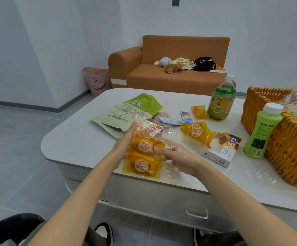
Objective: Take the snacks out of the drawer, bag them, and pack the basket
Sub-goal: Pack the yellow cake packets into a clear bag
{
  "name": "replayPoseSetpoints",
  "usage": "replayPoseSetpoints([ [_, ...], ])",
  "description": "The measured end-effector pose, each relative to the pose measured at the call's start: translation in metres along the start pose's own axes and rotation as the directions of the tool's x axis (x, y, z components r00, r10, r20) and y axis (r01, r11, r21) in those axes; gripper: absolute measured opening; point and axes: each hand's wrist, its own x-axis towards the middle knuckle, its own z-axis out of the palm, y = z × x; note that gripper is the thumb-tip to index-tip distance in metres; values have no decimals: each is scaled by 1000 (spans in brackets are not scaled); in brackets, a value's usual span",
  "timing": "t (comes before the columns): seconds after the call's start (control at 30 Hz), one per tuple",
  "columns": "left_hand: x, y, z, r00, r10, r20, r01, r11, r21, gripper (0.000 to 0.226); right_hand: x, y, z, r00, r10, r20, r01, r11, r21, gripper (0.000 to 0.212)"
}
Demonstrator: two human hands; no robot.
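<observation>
Left grip (pixel 124 146), fingers straight, presses side of clear bag (pixel 167 132) w/ two yellow packs (pixel 144 157) marked "软面包", at worktop (pixel 83 135) front edge. Right grip (pixel 179 157) flat, fingers straight, under bag's film, holding nothing.

Worktop (pixel 76 139) with basket (pixel 289 153) at its right end. The near bottle (pixel 261 132) stands just left of the basket, the far bottle (pixel 221 102) farther back. Bread packets (pixel 195 132) and a box (pixel 220 150) lie between the pouches (pixel 126 114), at left, and the basket; a sofa (pixel 170 77) stands behind the worktop.
</observation>
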Motion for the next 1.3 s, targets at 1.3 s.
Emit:
replayPoseSetpoints([
  [1.3,-9,14,-5,922,112,-371,-120,993,2,38,2,4,-96,699,-290,-654,-373,632,-679,46],
])
